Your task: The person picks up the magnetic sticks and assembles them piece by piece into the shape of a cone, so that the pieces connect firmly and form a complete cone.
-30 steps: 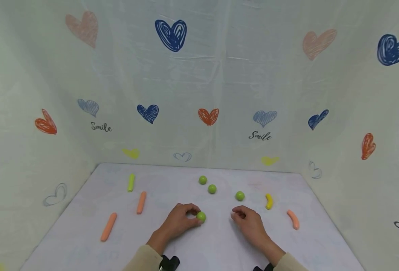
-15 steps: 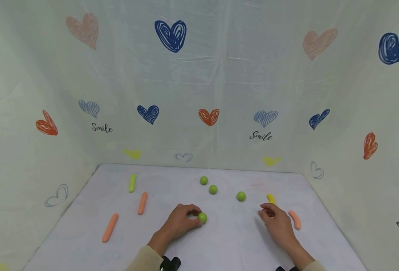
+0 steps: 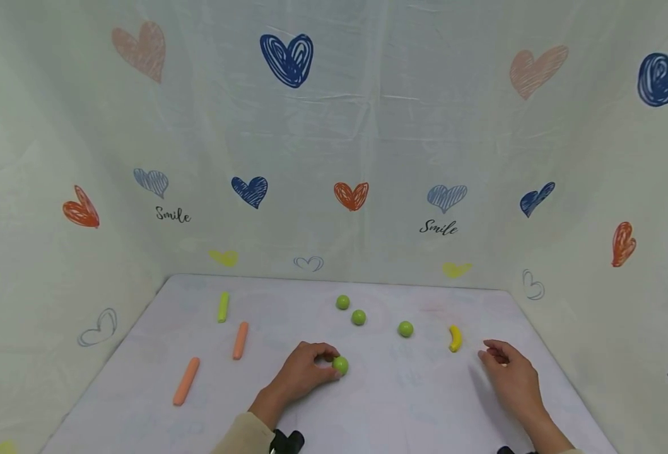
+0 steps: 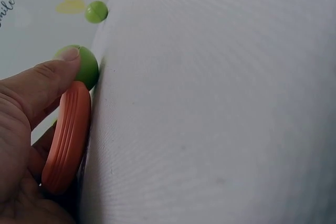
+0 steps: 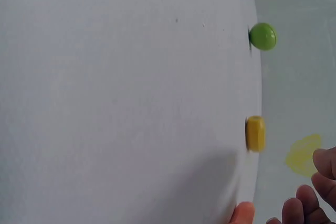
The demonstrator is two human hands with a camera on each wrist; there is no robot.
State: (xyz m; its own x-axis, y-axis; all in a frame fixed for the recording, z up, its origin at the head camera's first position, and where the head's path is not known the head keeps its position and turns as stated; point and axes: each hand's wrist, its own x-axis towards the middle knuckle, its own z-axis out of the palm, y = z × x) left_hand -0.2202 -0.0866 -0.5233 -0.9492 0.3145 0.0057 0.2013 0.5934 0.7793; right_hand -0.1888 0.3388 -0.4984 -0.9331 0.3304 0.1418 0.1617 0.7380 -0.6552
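Note:
My left hand (image 3: 305, 372) pinches a small green ball (image 3: 340, 365) between thumb and fingers at the middle of the table. In the left wrist view, the thumb lies on the ball, and a ridged orange piece (image 4: 68, 137) sits just below it, beside the fingers; I cannot tell whether they hold it. My right hand (image 3: 515, 378) is above the table at the right with loosely curled fingers and nothing visible in them. An orange curved stick (image 5: 243, 213) shows partly in the right wrist view; the hand hides it in the head view. A small yellow toy banana (image 3: 455, 338) lies left of this hand.
Three more green balls lie farther back, one nearest the banana (image 3: 405, 328). Two orange sticks, the nearer one (image 3: 186, 381) tilted, and a yellow-green stick (image 3: 222, 307) lie at the left. A heart-printed curtain (image 3: 311, 126) surrounds the white table (image 3: 402, 403).
My right hand has moved right, passing in front of the banana and over to the orange curved stick, which it now covers. The left hand stays on its green ball.

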